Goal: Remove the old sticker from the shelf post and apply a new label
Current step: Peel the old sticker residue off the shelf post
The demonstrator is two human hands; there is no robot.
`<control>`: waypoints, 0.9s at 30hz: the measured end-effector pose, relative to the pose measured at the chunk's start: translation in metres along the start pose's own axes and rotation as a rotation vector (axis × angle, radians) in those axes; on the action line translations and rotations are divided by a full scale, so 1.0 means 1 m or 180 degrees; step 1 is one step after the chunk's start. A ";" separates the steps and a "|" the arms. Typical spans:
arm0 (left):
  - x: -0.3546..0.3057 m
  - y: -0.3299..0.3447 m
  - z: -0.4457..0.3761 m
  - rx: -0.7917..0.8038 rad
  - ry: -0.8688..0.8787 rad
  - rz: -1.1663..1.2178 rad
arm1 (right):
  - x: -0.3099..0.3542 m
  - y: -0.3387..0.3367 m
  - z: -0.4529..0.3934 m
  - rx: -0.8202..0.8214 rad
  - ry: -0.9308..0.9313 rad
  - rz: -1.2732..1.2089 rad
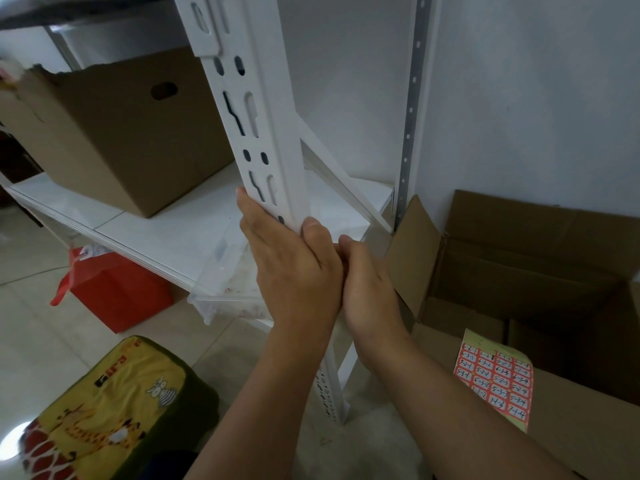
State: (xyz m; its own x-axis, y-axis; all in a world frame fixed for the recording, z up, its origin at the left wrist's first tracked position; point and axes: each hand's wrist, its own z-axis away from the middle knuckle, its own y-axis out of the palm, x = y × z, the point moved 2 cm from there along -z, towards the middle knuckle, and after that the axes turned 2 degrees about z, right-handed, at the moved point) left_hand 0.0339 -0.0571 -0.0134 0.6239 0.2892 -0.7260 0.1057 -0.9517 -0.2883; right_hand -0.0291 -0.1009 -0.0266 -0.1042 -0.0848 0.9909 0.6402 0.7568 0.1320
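2 hands: both meet on the shelf post (263, 109) at frame centre.
Left hand (294, 268): wrapped around the post, likely steadying it.
Right hand (367, 282): tucked behind the left; grip cannot be told.
Post axis: long, running 12 to 6 o'clock, top leaning slightly toward 11.
Label sheet (493, 379): waiting at 4 o'clock on the cardboard box (571, 441).
Old sticker: none visible.

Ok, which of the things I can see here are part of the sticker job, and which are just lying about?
Part of the job:
shelf post
left hand, gripping the post
right hand, fingers hidden behind the post
label sheet

Lying about:
box on the shelf
red bag
clear tub
open carton
giraffe cushion
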 end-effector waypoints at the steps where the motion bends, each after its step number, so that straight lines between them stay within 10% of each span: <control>1: 0.000 0.000 0.000 0.0004 0.0006 -0.0018 | 0.000 0.000 0.000 -0.0007 0.0004 -0.0015; 27: -0.007 0.009 -0.005 -0.0469 -0.0007 0.0103 | -0.002 -0.001 -0.004 -0.0054 0.0157 -0.0291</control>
State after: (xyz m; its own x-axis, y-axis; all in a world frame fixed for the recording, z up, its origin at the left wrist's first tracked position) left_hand 0.0339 -0.0685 -0.0079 0.6273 0.2580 -0.7348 0.1979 -0.9654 -0.1700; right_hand -0.0268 -0.1044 -0.0286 -0.1254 -0.1852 0.9747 0.6426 0.7333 0.2220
